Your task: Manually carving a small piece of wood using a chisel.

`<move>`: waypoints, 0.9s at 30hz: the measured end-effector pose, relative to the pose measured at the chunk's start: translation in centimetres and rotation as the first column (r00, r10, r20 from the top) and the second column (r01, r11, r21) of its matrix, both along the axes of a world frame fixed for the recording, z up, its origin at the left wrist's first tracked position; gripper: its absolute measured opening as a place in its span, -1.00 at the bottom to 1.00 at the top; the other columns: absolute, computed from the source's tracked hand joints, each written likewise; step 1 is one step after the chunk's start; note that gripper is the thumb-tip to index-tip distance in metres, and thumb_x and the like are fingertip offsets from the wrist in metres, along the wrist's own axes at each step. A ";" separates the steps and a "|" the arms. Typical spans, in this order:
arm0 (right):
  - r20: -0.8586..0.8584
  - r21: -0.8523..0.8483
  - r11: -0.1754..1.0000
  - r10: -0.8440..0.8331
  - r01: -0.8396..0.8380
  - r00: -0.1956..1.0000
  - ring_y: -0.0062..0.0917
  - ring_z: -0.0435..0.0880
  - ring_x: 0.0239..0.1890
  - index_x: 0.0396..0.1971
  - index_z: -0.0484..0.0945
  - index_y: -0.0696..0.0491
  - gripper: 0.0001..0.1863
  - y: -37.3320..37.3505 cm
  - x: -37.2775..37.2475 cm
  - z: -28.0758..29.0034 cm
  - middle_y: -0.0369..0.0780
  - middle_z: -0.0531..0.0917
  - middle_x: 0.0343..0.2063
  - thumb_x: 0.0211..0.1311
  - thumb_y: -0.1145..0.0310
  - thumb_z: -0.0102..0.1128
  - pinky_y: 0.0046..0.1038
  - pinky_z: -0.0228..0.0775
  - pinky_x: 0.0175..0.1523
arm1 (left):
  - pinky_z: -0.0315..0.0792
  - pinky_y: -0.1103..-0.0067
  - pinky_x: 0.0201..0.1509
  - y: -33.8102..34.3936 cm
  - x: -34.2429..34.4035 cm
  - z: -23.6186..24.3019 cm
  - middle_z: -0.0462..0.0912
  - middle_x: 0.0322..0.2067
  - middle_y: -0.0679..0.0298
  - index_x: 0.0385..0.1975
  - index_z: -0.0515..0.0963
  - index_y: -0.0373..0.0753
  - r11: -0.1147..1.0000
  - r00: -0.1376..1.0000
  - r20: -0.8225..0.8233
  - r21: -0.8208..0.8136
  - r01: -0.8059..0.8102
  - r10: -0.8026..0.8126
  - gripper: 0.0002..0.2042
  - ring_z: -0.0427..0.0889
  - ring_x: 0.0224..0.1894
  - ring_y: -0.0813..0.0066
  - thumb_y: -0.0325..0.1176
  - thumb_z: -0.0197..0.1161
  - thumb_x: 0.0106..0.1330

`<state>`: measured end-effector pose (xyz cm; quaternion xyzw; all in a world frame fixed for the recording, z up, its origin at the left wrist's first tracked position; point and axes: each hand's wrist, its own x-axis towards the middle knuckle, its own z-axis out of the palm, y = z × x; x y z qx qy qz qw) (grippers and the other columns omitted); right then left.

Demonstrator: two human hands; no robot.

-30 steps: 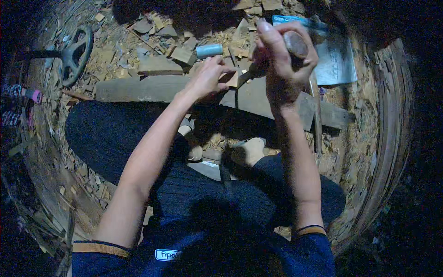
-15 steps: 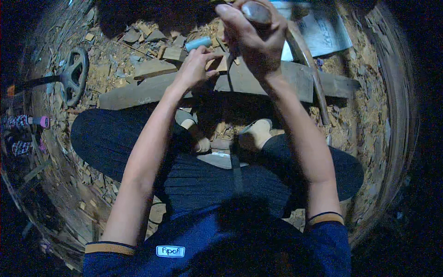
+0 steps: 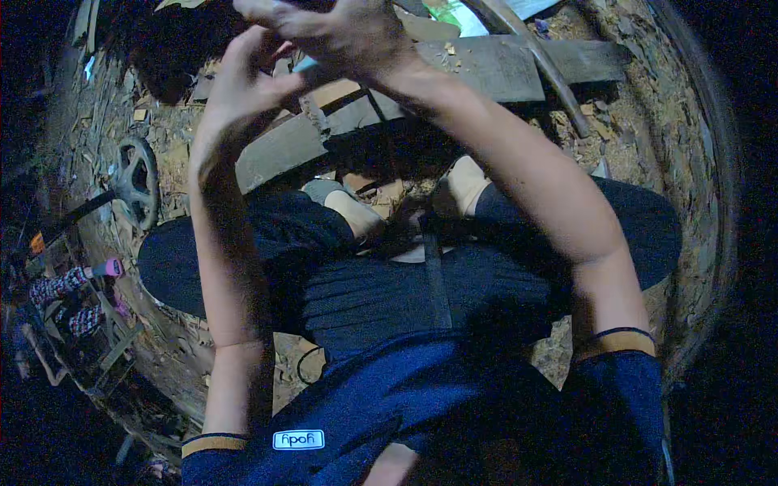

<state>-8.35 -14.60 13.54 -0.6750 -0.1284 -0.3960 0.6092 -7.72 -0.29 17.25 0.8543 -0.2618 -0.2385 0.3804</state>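
Note:
My left hand is raised at the upper left, its thumb stretched apart from its bent fingers, and no object shows between them. Crossing above it, my right hand has its fingers bent toward the left one; whatever lies under them is hidden. Just below the hands is a pale wood block on a heavy grey timber. A sliver of a light blue thing shows between the hands. A long curved wooden stick leans over the timber's right part.
Wood chips and scraps cover the ground. A spoked wheel on a dark shaft lies at left. Beyond it, a person in patterned trousers sits. A pale sheet lies at the top. My feet are close to the timber.
Both hands have moved left and up and come together. The right hand's rounded, shiny-ended tool is no longer visible. My left hand has left the wood block. The view has shifted.

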 end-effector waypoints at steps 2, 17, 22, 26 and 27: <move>-0.103 0.096 0.995 0.038 -0.028 0.994 -0.32 0.46 -0.31 -0.33 0.42 0.13 -0.65 1.8 -0.9 1.2 -0.16 0.43 -0.39 0.03 0.24 0.35 -0.29 0.32 -0.20 | 0.49 0.61 -0.14 1.3 1.0 -1.2 0.61 -0.24 0.26 -0.06 0.45 -0.37 0.935 0.999 0.011 -0.353 -0.046 0.054 -0.64 0.57 -0.24 0.53 -0.44 0.31 0.15; -0.268 -0.360 0.929 -0.011 -0.089 0.963 -0.24 0.39 0.03 -0.05 0.51 0.09 -0.49 -2.1 0.0 -1.0 -0.07 0.38 -0.02 0.10 0.05 0.31 -0.24 0.25 0.13 | 0.50 0.45 -0.37 -0.3 4.3 -13.9 0.62 -0.47 0.23 -0.32 0.55 -0.30 0.977 0.953 0.296 -0.215 -0.004 0.069 -0.77 0.59 -0.42 0.37 -0.23 0.15 0.30; 0.109 0.148 0.854 0.487 -0.498 0.867 -0.31 0.51 0.01 0.04 0.47 0.14 -0.45 -9.0 2.4 -8.1 -0.07 0.53 -0.05 0.22 0.03 0.20 -0.30 0.35 0.08 | 0.53 0.58 -0.13 -2.5 2.5 -6.4 0.52 -0.18 0.26 -0.09 0.40 -0.26 0.668 0.999 -0.040 -0.744 -0.021 -0.013 -0.72 0.57 -0.21 0.52 -0.46 0.22 0.21; -0.137 -0.917 0.378 -0.602 0.130 0.787 -0.19 0.66 -0.21 -0.06 0.54 0.05 -0.53 -28.7 -2.1 -14.1 -0.01 0.64 -0.28 0.22 -0.01 0.09 -0.22 0.48 -0.09 | 0.51 0.63 -0.16 -5.3 0.5 -5.2 0.53 -0.22 0.28 -0.21 0.43 -0.25 0.733 0.999 -0.051 -0.679 -0.041 0.009 -0.77 0.56 -0.21 0.57 -0.45 0.27 0.15; -0.411 -0.901 0.415 -0.721 -0.127 0.557 -0.05 0.48 0.06 0.13 0.43 -0.05 -0.37 -25.1 -1.6 -14.6 0.03 0.54 -0.02 0.22 -0.18 -0.05 -0.12 0.30 0.15 | 0.51 0.63 -0.16 -2.9 0.7 -5.5 0.53 -0.23 0.29 -0.21 0.43 -0.25 0.781 0.997 -0.032 -0.620 -0.075 0.070 -0.77 0.55 -0.21 0.57 -0.44 0.27 0.15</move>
